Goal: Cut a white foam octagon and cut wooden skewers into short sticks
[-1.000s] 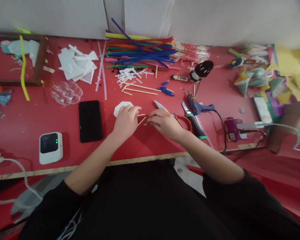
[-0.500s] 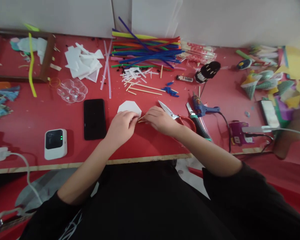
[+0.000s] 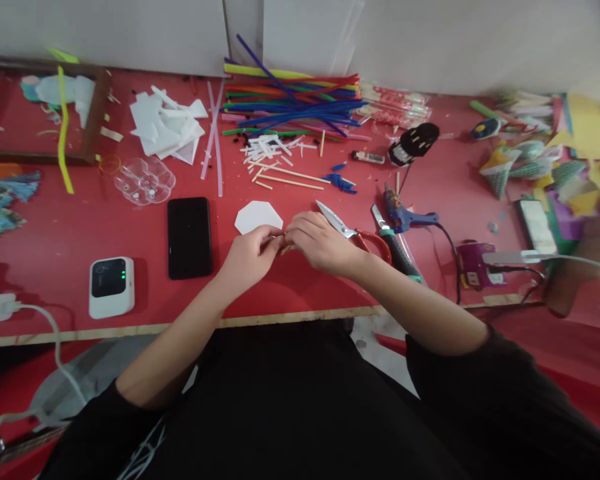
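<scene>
Just in front of a white octagonal card [image 3: 259, 217], my two hands meet at the fingertips. My left hand [image 3: 254, 257] is closed in a pinch, and my right hand [image 3: 320, 241] has its fingers bent together against it. Between them shows a bit of a thin wooden stick [image 3: 285, 249], mostly covered by the fingers. Scissors [image 3: 347, 230] with red handles lie open-bladed beside my right hand, partly under the wrist. Behind the card are loose wooden sticks [image 3: 293, 182], white cut pieces [image 3: 267, 150] and small blue pieces [image 3: 341, 181].
A black phone [image 3: 189, 238] and a white device [image 3: 111, 288] lie on the left. A utility knife [image 3: 397, 247] and a corded glue gun [image 3: 405, 215] lie on the right. Coloured pipe cleaners [image 3: 293, 100] are heaped at the back, near paper scraps [image 3: 167, 127].
My left hand has shifted slightly right and down, uncovering more of the white card. My fingertips are closer together, and less of the stick shows between them.
</scene>
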The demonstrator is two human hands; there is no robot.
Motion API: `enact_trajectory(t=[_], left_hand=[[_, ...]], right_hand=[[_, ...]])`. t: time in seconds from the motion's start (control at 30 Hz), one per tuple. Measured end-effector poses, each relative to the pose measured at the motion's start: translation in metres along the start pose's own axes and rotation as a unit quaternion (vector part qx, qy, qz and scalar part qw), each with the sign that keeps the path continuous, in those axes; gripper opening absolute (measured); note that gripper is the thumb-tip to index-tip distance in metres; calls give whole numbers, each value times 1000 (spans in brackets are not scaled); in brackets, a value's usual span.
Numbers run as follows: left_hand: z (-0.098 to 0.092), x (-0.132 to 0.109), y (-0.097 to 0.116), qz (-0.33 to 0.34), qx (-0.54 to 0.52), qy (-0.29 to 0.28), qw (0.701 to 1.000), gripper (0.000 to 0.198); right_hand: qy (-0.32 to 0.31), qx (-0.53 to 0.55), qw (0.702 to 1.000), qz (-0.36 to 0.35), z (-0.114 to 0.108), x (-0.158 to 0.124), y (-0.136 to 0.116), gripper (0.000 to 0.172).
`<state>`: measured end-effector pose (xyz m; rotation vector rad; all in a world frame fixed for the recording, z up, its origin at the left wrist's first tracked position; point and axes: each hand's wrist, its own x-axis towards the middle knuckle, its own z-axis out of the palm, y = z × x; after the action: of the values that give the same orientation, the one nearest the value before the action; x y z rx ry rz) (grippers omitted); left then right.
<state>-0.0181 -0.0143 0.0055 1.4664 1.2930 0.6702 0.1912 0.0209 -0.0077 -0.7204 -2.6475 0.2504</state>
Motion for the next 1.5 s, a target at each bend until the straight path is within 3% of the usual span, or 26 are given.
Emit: enact_trajectory(t=[0.1,0.2,0.27,0.33,0.4,0.47,0.57,0.67,0.87,1.03,1.1,1.33,1.5], left_hand=[[-5,2,3,-104,-238,-76,963,35],[-10,2,5,-147,-309,-142,929,56],[-10,2,5,-145,-313,-165,924,55],[-8,1,4,-114,-292,-155,937,52],[-3,1,3,-59,-234,-90,966,47],[3,1,0,17,-129,-11,991,33],[13,3,-5,135,55,49,988,14],[22,6,-12,184,166,51,968,14],[32,9,-26,182,192,48,963,11],[31,3,-24,158,159,83,971,59],[31,1,-23,145,144,85,975,69],[30,1,-26,145,182,51,971,44],[33,-2,-25,149,170,39,973,39]], right_hand=[[34,-6,999,-22,-20,3,-9,22],[35,-32,997,-66,-39,4,-17,18],[41,-37,995,-84,-48,2,-23,21],[70,-24,995,-59,-52,-2,-27,28],[137,5,990,26,-50,-8,-31,31],[195,65,967,151,-44,-13,-33,27],[189,187,924,276,-29,-19,-36,21],[166,209,928,262,-15,-22,-37,12],[104,140,962,208,-1,-27,-35,14],[74,128,968,204,2,-25,-33,16],[62,131,967,209,3,-22,-31,16],[89,153,966,190,1,-18,-23,12],[93,139,972,163,-5,-20,-19,14]])
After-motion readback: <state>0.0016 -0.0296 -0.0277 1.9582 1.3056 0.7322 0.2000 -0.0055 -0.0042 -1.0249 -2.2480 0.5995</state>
